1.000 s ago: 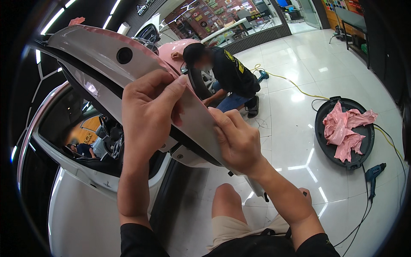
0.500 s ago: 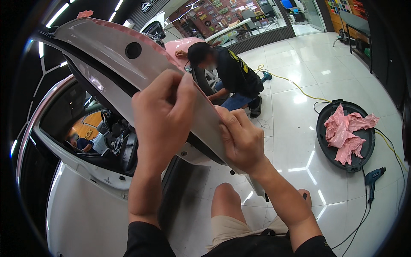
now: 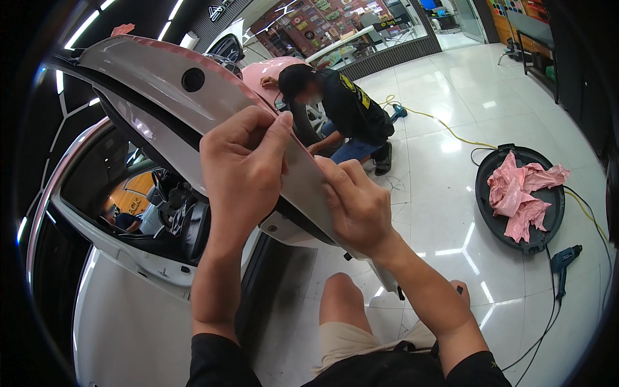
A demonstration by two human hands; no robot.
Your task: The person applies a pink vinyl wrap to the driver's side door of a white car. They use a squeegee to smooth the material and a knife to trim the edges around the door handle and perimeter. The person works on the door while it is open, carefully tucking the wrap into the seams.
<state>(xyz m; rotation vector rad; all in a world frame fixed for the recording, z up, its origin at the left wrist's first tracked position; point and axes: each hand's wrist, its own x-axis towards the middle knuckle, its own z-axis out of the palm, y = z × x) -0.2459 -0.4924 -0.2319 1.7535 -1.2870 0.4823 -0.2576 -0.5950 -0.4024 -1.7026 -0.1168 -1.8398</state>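
An open white car door (image 3: 148, 71) slants across the upper left, its inner side toward me. Glossy pink film (image 3: 222, 72) lines its outer edge, with a loose flap at the top end. My left hand (image 3: 242, 171) is closed in a pinch at this edge, thumb against the curled fingers; its fingertips hide whatever they hold. Lower along the same edge, my right hand (image 3: 358, 206) grips the door, thumb on the inner side and fingers bent over the rim.
A co-worker (image 3: 342, 106) crouches beyond the door by a wheel and a pink fender (image 3: 271, 69). On the tiled floor at right lie a black round tub lid (image 3: 482, 216) with crumpled pink film (image 3: 519, 193), a heat gun (image 3: 565, 261) and trailing cords. The car body (image 3: 129, 309) stands at left.
My left hand, blurred before, now looks steadier and sits at nearly the same spot. My right hand has shifted slightly left along the door edge. The view has tilted a little.
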